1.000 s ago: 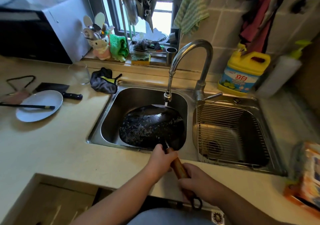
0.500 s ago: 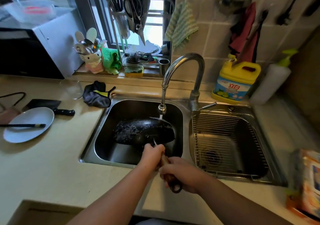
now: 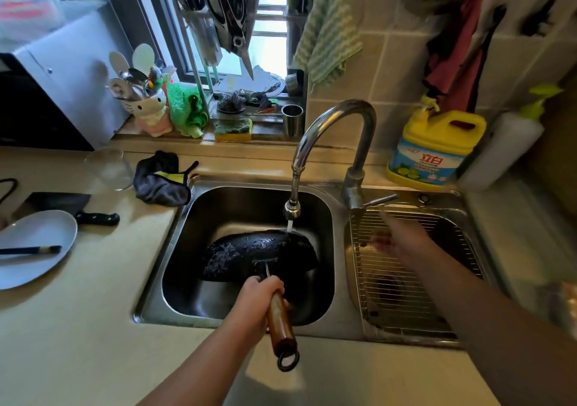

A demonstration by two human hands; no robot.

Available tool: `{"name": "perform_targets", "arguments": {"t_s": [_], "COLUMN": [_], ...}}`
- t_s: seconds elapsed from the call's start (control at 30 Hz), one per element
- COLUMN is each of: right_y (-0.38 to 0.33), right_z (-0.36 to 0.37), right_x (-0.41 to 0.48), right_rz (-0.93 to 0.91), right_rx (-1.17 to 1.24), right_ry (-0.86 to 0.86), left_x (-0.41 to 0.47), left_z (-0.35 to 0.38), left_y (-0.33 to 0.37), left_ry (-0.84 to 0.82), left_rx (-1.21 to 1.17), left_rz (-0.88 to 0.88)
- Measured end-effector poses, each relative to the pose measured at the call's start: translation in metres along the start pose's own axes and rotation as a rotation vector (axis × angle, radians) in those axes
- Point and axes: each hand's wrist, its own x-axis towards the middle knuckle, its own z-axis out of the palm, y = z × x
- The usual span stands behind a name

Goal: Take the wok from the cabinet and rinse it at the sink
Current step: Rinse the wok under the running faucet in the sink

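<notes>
A black wok (image 3: 259,257) with a wooden handle (image 3: 280,323) is tilted inside the left basin of the steel sink (image 3: 175,240). Its back is wet and speckled with drops. Water runs from the curved faucet (image 3: 335,143) onto the wok's far rim. My left hand (image 3: 257,301) grips the handle near the pan. My right hand (image 3: 396,243) is off the handle, blurred, with fingers spread, hovering over the right basin below the faucet lever (image 3: 379,200).
A wire rack (image 3: 402,296) fills the right basin. A yellow detergent jug (image 3: 434,143) and a spray bottle (image 3: 509,140) stand behind it. On the left counter lie a dark cloth (image 3: 160,179), a glass (image 3: 109,168), a cleaver (image 3: 71,208) and a plate (image 3: 34,246) with chopsticks.
My right hand has let go of the wok handle and moved up and right toward the faucet lever. The left hand alone now holds the wok, which is tilted steeper.
</notes>
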Motion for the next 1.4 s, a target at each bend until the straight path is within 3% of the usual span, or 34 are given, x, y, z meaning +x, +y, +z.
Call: {"name": "perform_targets", "arguments": {"t_s": [0.13,0.27,0.63,0.7,0.87,0.93,1.1,1.17,1.33,1.4], "right_y": [-0.025,-0.038,-0.051,-0.035,0.03,0.044,0.06,0.072,0.099,0.106], "right_z": [-0.003,-0.004,0.003,0.014,0.071,0.097,0.137,0.148,0.153,0.148], "right_x": [0.036,0.062,0.068,0.032,-0.086,-0.119,-0.145,-0.149,-0.158,-0.163], "right_rz": [-0.124,-0.107,-0.079,0.01,0.252,0.281,0.283,0.239,0.211,0.238], "right_rx": [0.077,0.157,0.151,0.056,-0.552,-0.713,-1.081,-1.109,-0.803,-0.654], "right_ry": [0.08,0.145,0.055,-0.068,-0.582,-0.686,-0.535,-0.454,-0.384,-0.373], "left_x": [-0.004,-0.008,-0.013,-0.012,0.0,0.003,0.003,0.004,0.012,0.013], "left_z": [-0.005,-0.006,-0.014,-0.015,-0.007,0.0,0.003,0.001,-0.017,-0.025], "left_y": [0.009,0.018,0.024,0.026,0.023,0.018,0.005,0.002,-0.003,-0.01], "left_ry": [-0.002,-0.013,-0.04,-0.032,0.015,0.052,0.092,0.096,0.048,-0.005], "left_rx": [0.0,-0.029,-0.031,-0.018,-0.01,0.056,0.216,0.269,0.402,0.326], "left_rz": [-0.026,-0.047,-0.06,-0.058,-0.066,-0.048,0.03,0.047,0.066,0.116]}}
